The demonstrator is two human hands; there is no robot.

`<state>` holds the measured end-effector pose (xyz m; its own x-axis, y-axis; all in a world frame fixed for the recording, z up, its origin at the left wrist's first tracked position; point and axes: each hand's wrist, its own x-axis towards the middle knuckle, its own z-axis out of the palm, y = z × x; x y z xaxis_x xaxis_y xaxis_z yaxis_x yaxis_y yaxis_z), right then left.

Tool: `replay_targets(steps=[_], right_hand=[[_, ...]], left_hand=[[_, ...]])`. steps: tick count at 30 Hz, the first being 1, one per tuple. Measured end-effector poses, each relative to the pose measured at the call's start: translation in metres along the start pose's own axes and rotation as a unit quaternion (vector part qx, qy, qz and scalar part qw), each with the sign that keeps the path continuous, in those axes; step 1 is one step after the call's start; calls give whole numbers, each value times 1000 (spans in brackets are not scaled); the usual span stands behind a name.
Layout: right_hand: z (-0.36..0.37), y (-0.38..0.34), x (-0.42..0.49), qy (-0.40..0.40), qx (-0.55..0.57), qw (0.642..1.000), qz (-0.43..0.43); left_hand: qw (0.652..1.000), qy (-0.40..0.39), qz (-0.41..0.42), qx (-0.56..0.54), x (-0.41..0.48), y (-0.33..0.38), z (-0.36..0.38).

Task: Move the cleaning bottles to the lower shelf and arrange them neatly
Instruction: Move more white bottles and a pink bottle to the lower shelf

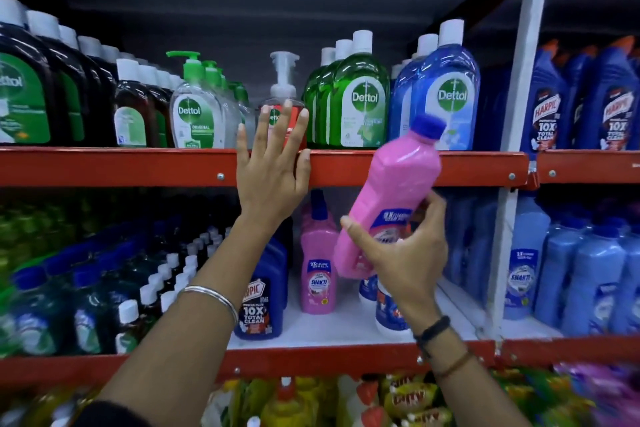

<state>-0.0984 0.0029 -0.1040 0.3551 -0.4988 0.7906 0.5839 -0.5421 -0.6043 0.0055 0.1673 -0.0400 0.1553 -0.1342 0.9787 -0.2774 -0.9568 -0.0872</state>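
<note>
My right hand (401, 253) grips a pink cleaning bottle with a blue cap (398, 177), tilted to the right, in front of the red edge of the upper shelf (138, 166). My left hand (273, 163) is spread open with fingers apart, raised before a red pump bottle (294, 111) on the upper shelf. On the white lower shelf (329, 329) stand another pink Shakti bottle (317, 270), a blue Harpic bottle (259, 302) and a white-and-blue bottle (391, 308) partly hidden behind my right wrist.
Dettol bottles (356, 97) fill the upper shelf. Harpic bottles (609, 100) stand at the right past a white upright post (519, 114). Dark small bottles (104, 288) crowd the lower shelf's left; blue Shakti bottles (571, 274) stand at the right. Yellow packs (398, 399) lie below.
</note>
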Motion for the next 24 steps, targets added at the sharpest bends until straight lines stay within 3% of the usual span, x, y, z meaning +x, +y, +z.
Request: replay_targets(steps=[14, 24], right_hand=[[75, 87, -79, -181, -120, 969, 115], [89, 101, -84, -206, -182, 954, 116]], left_hand=[[1000, 14, 4, 10, 3, -6, 9], [999, 35, 6, 11, 0, -2, 6]])
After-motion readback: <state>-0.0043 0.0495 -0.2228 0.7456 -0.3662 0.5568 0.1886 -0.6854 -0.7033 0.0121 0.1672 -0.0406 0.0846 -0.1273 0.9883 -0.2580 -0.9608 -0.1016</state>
